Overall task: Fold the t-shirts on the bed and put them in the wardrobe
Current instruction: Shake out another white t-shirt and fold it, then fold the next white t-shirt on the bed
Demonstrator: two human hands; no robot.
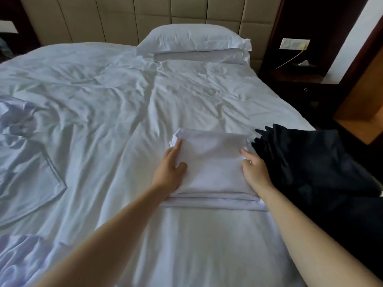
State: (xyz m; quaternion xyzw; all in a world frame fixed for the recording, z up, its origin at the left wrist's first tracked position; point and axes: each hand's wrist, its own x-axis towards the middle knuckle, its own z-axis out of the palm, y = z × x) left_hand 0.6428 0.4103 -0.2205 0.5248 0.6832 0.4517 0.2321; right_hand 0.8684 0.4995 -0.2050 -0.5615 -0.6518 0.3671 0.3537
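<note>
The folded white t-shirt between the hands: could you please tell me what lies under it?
The folded white t-shirt lies on the bed sheet, its own lower layers showing at the near edge. Whether anything else lies beneath is hidden.

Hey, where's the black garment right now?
Head view: the black garment lies at the right edge of the bed, just right of the folded white t-shirt.
</note>
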